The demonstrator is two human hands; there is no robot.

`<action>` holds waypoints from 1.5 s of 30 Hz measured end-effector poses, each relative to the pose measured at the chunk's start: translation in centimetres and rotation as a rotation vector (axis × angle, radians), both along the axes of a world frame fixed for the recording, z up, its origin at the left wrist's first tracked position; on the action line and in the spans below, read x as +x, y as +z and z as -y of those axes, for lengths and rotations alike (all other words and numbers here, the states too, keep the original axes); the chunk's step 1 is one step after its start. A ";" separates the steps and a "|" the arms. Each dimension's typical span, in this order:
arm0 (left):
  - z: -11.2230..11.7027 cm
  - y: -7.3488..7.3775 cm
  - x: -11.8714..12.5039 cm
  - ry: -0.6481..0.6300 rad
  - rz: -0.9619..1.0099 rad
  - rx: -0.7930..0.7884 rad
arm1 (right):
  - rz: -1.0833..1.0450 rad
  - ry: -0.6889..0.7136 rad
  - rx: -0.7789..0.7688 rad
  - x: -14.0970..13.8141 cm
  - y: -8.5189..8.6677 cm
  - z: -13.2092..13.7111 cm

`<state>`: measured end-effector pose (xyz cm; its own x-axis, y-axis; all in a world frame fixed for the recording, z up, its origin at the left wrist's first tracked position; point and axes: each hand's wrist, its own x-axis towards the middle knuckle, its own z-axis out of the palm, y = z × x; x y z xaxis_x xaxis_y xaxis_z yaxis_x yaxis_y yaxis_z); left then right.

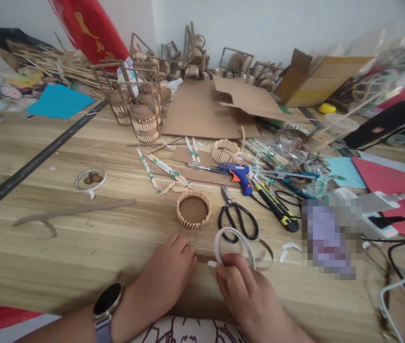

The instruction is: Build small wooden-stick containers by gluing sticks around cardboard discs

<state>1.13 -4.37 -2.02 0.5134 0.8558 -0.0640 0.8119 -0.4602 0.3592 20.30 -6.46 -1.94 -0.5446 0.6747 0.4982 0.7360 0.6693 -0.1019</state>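
My right hand (pixel 247 288) is at the near table edge, fingers pinched on a white roll of double-sided tape (pixel 231 243) that stands on edge, a brown strip curling off it. My left hand (pixel 170 269), a smartwatch (pixel 107 300) on its wrist, lies beside it with fingers curled and pressing down on a brown cardboard strip (pixel 202 259) on the table. Just beyond the hands sits a small round basket of bamboo sticks with a cardboard floor (pixel 194 209).
Black scissors (pixel 236 216), a yellow-black utility knife (pixel 275 205) and a blue glue gun (pixel 240 174) lie right of the basket. Finished bamboo baskets (pixel 145 121), cardboard sheets (pixel 202 109), chopstick wrappers, cables (pixel 402 281) and coloured paper crowd the back and right.
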 end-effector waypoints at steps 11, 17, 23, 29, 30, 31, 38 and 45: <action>0.2 -0.7 0.1 0.069 0.020 -0.029 | 0.057 0.032 -0.020 -1.3 -1.5 -0.3; 0.3 -0.6 0.0 0.067 -0.013 0.001 | 0.101 -0.006 -0.046 -1.1 -2.2 -0.1; -0.2 -0.4 -1.4 0.104 -0.075 0.027 | 0.153 0.001 -0.089 -0.9 -2.3 0.0; -0.5 1.0 -6.8 0.269 -0.229 0.119 | 0.156 -0.011 -0.062 -1.0 -2.4 0.0; -0.3 1.2 -7.5 0.333 -0.248 0.178 | 0.152 -0.016 -0.063 -1.0 -2.5 0.0; 0.0 1.4 -8.0 0.382 -0.249 0.247 | 0.150 -0.018 -0.064 -0.9 -2.5 0.0; 1.5 0.6 -3.9 0.185 0.048 0.016 | 0.154 -0.002 -0.068 -0.8 -2.7 0.1; 0.4 0.0 -0.5 0.139 -0.114 -0.043 | 0.119 -0.003 -0.051 -1.1 -2.3 -0.1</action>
